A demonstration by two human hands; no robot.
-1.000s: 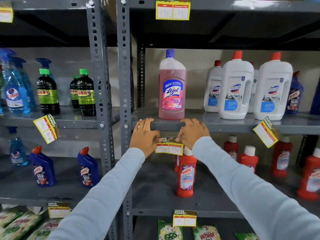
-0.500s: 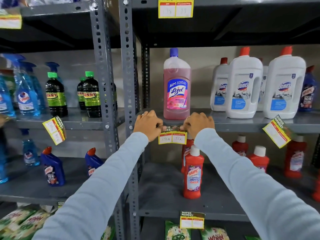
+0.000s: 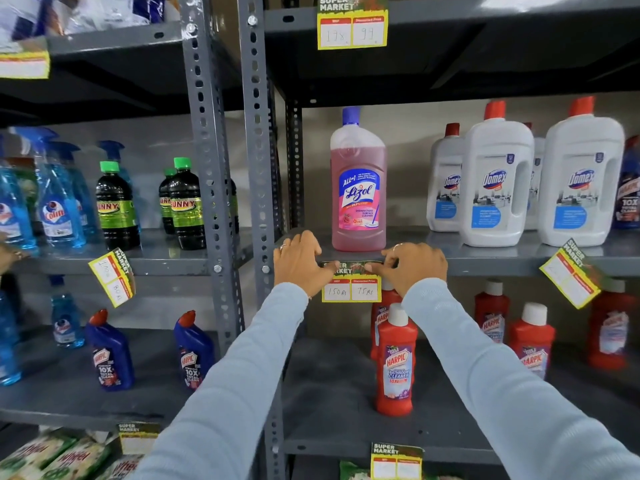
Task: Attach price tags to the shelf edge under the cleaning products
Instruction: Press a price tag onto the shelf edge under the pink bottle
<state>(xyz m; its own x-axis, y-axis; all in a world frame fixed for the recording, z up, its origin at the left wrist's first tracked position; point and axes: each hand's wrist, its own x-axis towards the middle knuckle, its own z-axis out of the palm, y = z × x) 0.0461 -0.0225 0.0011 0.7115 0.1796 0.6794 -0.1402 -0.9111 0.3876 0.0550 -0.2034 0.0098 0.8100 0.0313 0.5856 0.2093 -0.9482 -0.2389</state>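
A yellow price tag [image 3: 351,289] marked 150 and 75 hangs against the grey shelf edge [image 3: 485,263], right below a pink Lizol bottle [image 3: 358,188]. My left hand [image 3: 299,263] presses the tag's green top strip at its left end, fingers curled on the shelf lip. My right hand [image 3: 414,268] pinches and presses the strip's right end. Both sleeves are light blue. The tag's top corners are hidden under my fingers.
White Domex bottles [image 3: 495,181] stand to the right on the same shelf. Red Harpic bottles [image 3: 396,362] fill the shelf below. Tilted tags hang at the left [image 3: 112,277] and the right [image 3: 569,273]. Green-capped dark bottles [image 3: 185,206] and blue sprays [image 3: 57,199] fill the left bay.
Both hands have lifted the tag from below the shelf up onto the shelf edge. The camera view has moved closer and shifted up.
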